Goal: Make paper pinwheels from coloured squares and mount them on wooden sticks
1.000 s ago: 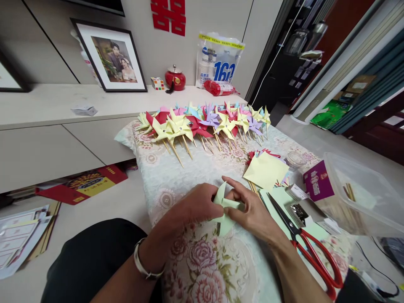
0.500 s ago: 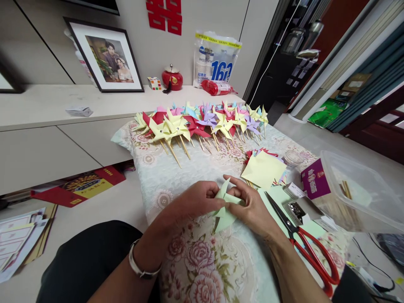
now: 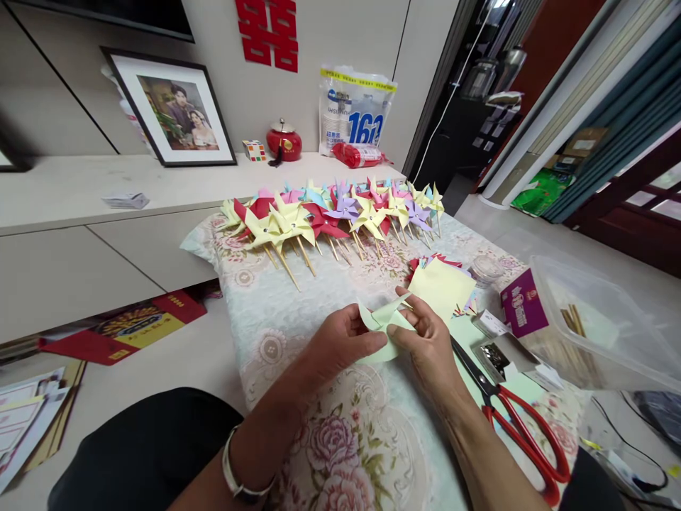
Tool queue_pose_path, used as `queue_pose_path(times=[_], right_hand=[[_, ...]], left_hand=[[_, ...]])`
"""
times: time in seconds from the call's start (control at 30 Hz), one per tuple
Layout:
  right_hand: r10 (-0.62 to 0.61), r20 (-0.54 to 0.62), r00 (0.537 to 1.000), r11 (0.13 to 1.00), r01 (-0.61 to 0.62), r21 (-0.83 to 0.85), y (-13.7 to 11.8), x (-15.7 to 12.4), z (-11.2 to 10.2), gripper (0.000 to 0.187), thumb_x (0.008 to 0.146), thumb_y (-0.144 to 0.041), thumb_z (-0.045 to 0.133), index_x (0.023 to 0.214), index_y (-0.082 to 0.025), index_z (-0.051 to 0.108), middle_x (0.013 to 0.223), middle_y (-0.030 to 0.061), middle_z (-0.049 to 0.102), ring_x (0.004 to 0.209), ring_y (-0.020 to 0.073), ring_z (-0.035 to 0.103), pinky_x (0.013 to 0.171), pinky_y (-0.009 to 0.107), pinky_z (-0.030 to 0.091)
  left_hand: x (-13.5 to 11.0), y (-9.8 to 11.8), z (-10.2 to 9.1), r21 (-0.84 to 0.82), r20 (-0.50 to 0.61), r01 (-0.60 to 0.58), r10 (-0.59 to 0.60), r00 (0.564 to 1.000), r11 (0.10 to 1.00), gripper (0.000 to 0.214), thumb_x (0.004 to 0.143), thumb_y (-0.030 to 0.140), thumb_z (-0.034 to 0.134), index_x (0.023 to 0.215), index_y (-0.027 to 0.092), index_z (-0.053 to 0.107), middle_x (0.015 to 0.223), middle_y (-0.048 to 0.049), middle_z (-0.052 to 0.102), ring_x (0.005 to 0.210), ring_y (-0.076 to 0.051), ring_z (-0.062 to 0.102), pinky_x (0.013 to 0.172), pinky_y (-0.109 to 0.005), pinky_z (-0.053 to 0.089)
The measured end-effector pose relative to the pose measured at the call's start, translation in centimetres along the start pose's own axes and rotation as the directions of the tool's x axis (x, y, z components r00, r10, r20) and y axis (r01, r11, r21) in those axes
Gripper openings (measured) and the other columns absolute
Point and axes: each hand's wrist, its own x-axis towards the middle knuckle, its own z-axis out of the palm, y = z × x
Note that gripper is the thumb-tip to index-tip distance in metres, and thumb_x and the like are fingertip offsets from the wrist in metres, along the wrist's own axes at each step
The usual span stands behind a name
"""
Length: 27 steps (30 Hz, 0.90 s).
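Pale green paper [image 3: 389,314], partly folded, sits over the near part of the cloth-covered counter [image 3: 298,312], gripped from two sides. Left hand [image 3: 343,342]: half curled, thumb and fingers closed on the paper's left side. Right hand [image 3: 425,339]: thumb pressed near the middle, other fingers bent, index up by the top point. My judgement: steady thumb pressure at the centre, points curved softly rather than creased, tips overlapping so none springs loose

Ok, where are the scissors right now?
In the head view, the red-handled scissors lie toward the right, their blades between the right hand and the small open box.
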Motion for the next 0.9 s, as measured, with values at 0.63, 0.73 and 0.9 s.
queue_pose_path(times=[0.63, 0.73, 0.9], right_hand=[[-0.028, 0.079, 0.996, 0.999, 0.025, 0.044, 0.5, -0.3, 0.4, 0.056, 0.071, -0.029, 0.081, 0.122, -0.02, 0.061, 0.09, 0.0045, 0.073, 0.075, 0.02, 0.066, 0.067, 0.03, 0.05], [-0.041, 0.083, 0.996, 0.996, 0.034, 0.079, 0.5, 0.0, 0.0, 0.044, 0.072, -0.03, 0.082, 0.113, -0.02, 0.067, 0.085, 0.0033, 0.073, 0.073, 0.0177, 0.065, 0.068, 0.03, 0.049], [-0.1, 0.057, 0.993, 0.994, 0.098, 0.04, 0.4, 0.1, 0.0, 0.041, 0.069, -0.028, 0.084, 0.107, -0.024, 0.07, 0.089, 0.0031, 0.073, 0.075, 0.0173, 0.065, 0.07, 0.032, 0.051]], left_hand=[[0.4, -0.9, 0.3, 0.138, -0.249, -0.024, 0.058, 0.967, 0.99, 0.017, 0.06, 0.024, 0.069, 0.074, 0.014, 0.064, 0.064, 0.0014, 0.063, 0.059, -0.014, 0.054, 0.057, -0.025, 0.041], [0.3, -0.5, -0.4, 0.144, -0.22, -0.027, 0.058, 0.974, 0.989, 0.019, 0.061, 0.024, 0.069, 0.077, 0.014, 0.066, 0.065, 0.0004, 0.064, 0.062, -0.015, 0.056, 0.06, -0.026, 0.043], [0.3, -0.1, -1.8, 0.124, -0.147, 0.011, 0.008, 0.989, 0.992, 0.026, 0.064, 0.024, 0.069, 0.088, 0.013, 0.071, 0.072, -0.0022, 0.068, 0.066, -0.017, 0.06, 0.064, -0.028, 0.047]])
